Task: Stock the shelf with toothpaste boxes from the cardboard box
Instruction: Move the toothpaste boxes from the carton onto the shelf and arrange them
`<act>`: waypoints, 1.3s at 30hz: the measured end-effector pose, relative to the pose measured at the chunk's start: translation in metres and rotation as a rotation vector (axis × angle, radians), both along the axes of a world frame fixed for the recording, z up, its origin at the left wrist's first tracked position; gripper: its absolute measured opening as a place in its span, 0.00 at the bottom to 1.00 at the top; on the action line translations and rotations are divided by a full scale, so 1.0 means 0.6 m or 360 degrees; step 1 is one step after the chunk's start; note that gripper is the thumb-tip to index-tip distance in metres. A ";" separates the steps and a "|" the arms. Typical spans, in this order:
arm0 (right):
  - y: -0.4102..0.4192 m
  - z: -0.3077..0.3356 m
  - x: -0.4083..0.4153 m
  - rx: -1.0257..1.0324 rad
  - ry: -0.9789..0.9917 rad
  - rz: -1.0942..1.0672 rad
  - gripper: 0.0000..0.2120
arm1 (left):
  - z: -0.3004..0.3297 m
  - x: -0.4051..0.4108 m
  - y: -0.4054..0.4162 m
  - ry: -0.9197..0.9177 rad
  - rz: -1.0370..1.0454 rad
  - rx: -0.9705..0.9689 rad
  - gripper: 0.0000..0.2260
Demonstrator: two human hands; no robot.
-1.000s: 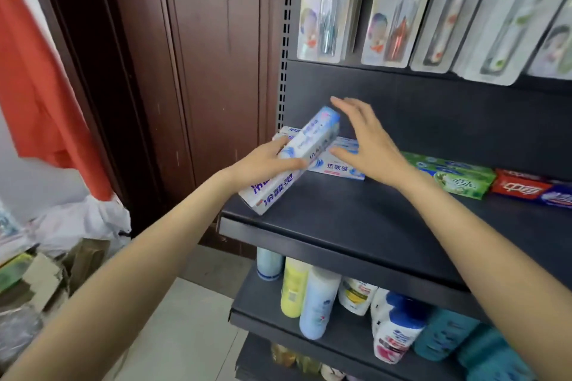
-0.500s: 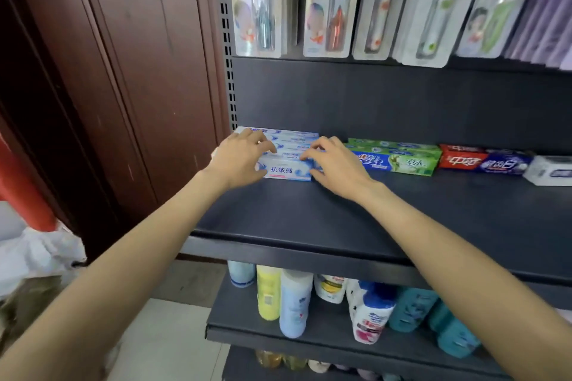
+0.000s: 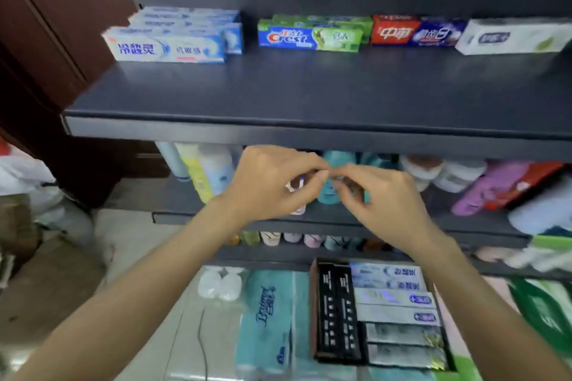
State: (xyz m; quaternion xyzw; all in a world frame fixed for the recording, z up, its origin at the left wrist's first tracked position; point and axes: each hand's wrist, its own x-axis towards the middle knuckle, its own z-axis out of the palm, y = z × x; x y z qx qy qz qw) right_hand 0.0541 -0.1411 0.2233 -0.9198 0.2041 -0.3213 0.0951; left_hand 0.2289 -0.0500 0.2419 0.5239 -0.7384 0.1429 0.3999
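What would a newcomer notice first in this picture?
First the two hands, left hand and right hand, fingertips meeting in front of the shelf edge, holding no box. Then the row of toothpaste boxes at the shelf's back, and the open cardboard box of toothpaste below.

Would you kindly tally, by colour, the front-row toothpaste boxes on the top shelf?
Blue-and-white box: 1
Green box: 1
Red-and-blue box: 1
White box: 1
Total: 4, not counting boxes stacked behind.
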 end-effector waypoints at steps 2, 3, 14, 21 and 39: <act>-0.004 -0.068 -0.069 0.0062 0.0236 -0.0049 0.11 | -0.070 -0.060 -0.004 -0.0004 -0.0083 0.0089 0.09; -0.008 -0.106 -0.105 0.0111 0.0372 -0.0076 0.10 | -0.109 -0.088 -0.007 0.0009 -0.0086 0.0238 0.09; -0.047 -0.405 -0.352 0.0839 0.1461 -0.0198 0.23 | -0.466 -0.285 -0.006 0.0292 0.0846 0.2022 0.33; -0.034 -0.490 -0.304 0.1006 0.1379 -0.0114 0.32 | -0.527 -0.338 0.006 0.0506 0.1387 0.2218 0.56; -0.012 -0.413 -0.292 0.1668 0.0471 -0.0035 0.35 | -0.440 -0.328 0.043 0.2083 0.0855 0.1930 0.49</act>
